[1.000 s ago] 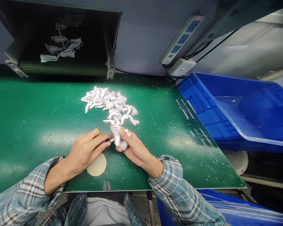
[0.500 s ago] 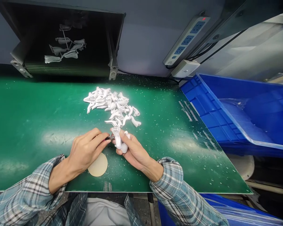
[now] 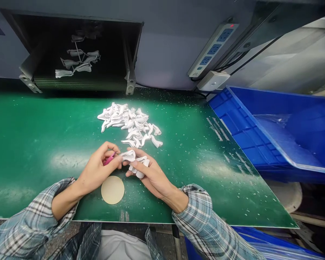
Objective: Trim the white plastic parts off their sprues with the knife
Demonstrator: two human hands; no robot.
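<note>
Blue crate, clear film inside

"What's that slim pink handle in the left hand?"

"Can't tell; the fingers hide most of it."

"And the white moulded plastic piece?"

"The right hand covers its near part. The blue plastic crate runs off the right edge, and the tiny white specks on the green mat are too small to tell."

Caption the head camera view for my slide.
Left hand holds a pink-handled tool near a white plastic part held by right hand.
</note>
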